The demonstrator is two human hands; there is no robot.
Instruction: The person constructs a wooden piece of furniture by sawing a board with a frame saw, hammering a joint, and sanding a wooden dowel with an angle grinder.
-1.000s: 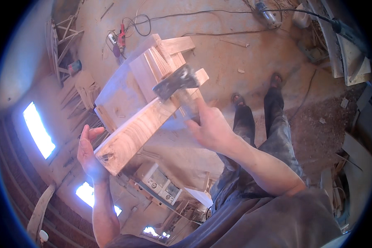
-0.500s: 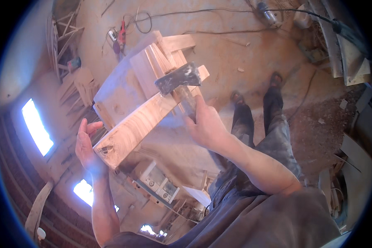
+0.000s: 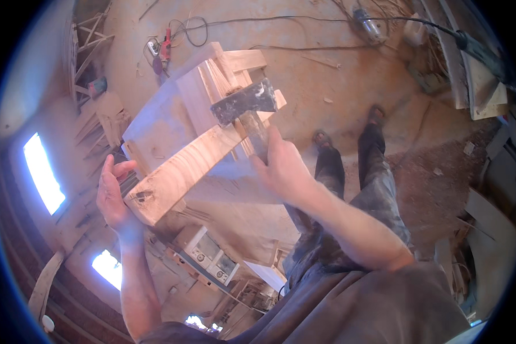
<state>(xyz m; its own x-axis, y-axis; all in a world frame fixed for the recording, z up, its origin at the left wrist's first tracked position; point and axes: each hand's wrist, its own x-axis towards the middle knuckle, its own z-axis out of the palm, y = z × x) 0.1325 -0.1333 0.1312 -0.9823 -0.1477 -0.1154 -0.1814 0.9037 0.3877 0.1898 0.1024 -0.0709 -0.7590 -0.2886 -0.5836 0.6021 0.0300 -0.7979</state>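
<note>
My right hand [image 3: 288, 167] is wrapped round the handle of a hammer [image 3: 245, 103] with a dark, worn, blocky metal head. The head lies over the far end of a thick pale wooden beam [image 3: 184, 171]; I cannot tell if it touches the wood. At the beam's near left end, by a dark rough hole, my left hand [image 3: 113, 196] has its fingers stretched out and apart. Its palm is against or very close to the end of the beam. Behind the hammer, several wooden pieces [image 3: 203, 86] are joined or stacked together.
The wood rests over a pale, dusty work surface [image 3: 159, 117]. On the floor beyond lie a red power tool [image 3: 165, 47], cables and a metal-bodied tool [image 3: 370, 26]. Boards [image 3: 479, 86] lean at the far right. A white machine with dials [image 3: 209, 252] stands below the beam.
The whole view has shifted slightly, carrying everything a little to the left. Hammer, beam and both hands keep nearly the same places relative to one another.
</note>
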